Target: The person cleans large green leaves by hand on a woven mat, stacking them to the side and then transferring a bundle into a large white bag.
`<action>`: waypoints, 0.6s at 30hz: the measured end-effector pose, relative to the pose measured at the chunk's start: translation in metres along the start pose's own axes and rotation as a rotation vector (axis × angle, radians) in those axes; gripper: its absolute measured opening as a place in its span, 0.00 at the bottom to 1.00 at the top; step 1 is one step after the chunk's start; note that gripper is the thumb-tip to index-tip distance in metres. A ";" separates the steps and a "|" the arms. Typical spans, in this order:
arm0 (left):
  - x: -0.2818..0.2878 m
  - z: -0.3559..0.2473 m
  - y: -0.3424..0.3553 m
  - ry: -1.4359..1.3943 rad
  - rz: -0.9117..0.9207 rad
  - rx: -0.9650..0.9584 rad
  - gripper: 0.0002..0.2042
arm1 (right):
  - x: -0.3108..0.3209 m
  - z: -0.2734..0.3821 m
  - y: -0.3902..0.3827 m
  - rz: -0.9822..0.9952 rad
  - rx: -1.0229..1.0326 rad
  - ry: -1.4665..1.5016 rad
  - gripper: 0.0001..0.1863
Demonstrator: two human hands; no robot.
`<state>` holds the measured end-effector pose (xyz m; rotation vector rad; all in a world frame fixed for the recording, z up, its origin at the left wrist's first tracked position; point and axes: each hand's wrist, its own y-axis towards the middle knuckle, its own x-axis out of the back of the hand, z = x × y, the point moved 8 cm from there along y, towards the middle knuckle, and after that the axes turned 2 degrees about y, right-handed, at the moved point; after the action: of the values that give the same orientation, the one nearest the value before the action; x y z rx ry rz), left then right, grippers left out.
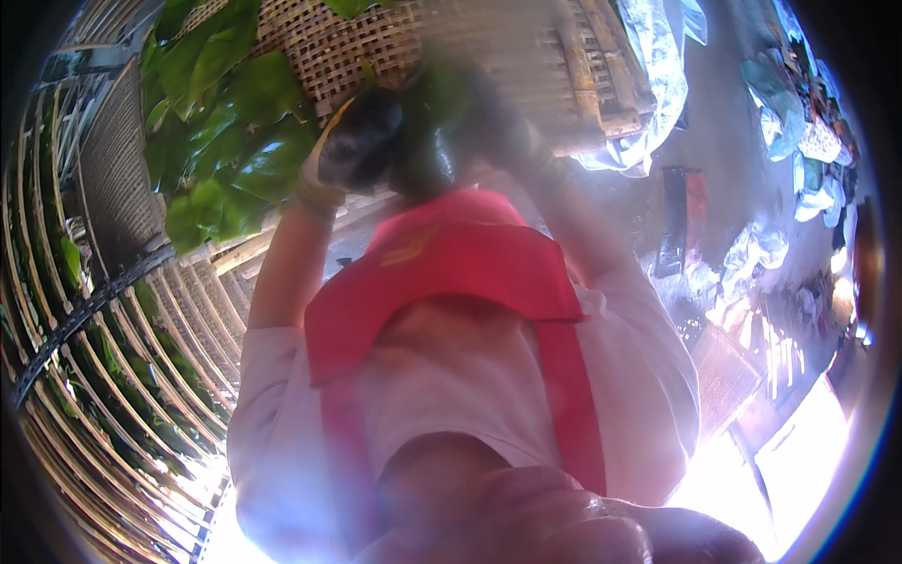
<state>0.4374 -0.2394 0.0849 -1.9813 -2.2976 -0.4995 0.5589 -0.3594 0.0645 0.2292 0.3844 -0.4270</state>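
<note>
My left hand (361,141), in a dark glove with a yellowish cuff, is closed at the side of some dark green leaves (434,127). From the other side my right hand (496,124), gloved as well, closes on the same leaves; haze and blur soften its outline. Both hands are together in front of my chest, over the near edge of a woven bamboo tray (329,47). Just left of my left hand lies a heap of large, glossy green leaves (225,141). How many leaves I hold cannot be made out.
Slatted bamboo racks (160,348) with more leaves stand at the left. Clear plastic sheeting (648,85) hangs by the tray's right edge. Plastic bags and bundles (799,122) lie along the far right. I wear a red apron (442,258).
</note>
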 end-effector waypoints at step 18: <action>-0.088 0.054 0.007 1.138 0.013 0.088 0.21 | 0.095 0.067 0.036 -0.344 0.036 -1.234 0.28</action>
<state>0.4679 -0.3071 0.0125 -1.1275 -1.5105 -1.1135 0.6754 -0.3816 0.0913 -0.0953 -0.8084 -0.8242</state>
